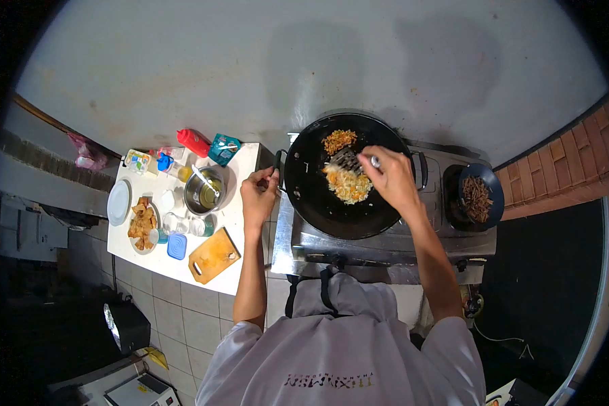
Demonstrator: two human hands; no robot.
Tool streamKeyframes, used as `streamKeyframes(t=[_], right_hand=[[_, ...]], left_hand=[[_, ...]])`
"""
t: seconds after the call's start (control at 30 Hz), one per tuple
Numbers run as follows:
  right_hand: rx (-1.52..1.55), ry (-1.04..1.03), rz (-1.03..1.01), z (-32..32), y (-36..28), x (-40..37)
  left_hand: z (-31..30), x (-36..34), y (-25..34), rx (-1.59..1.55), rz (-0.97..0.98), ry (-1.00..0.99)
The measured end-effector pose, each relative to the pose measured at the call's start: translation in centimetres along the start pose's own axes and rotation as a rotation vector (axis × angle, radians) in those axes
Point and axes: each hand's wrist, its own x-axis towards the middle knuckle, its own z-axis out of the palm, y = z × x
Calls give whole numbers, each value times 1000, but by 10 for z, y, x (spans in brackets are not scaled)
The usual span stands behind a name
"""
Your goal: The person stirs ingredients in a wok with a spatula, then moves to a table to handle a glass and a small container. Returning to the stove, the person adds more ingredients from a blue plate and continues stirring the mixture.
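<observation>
A large black wok (318, 213) sits on the steel stove. My right hand (389, 176) is closed round the handle of a slotted spatula (347, 161), whose head touches a pile of egg-like food (348, 185) in the wok. Browned bits (339, 141) lie apart from it, higher up in the pan. At the wok's left side, my left hand (260, 193) is beside the loop handle (278, 169), its fingers bent together; whether they grip the handle is unclear.
On the white table (125, 237) at left are a steel bowl (204, 190), a cutting board (214, 256), a plate of fried food (142, 225), a red bottle (193, 143) and several containers. A small dark pan (497, 196) with brown strips stands right of the wok.
</observation>
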Motion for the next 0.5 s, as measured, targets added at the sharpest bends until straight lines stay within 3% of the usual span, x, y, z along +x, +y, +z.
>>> streamKeyframes(t=[0.17,0.27,0.43,0.5], right_hand=[[79,60,-8,-3,-19,4],[31,-74,-53,-2,-13,6],[-34,-38,-14,-21,-6,13],[-67,-90,-28,-23,4,15]], left_hand=[[-1,0,5,-13,-41,-9],[-1,1,-1,21,-13,-15],[-3,-1,4,28,16,1],[-3,-2,11,-23,-64,-11]])
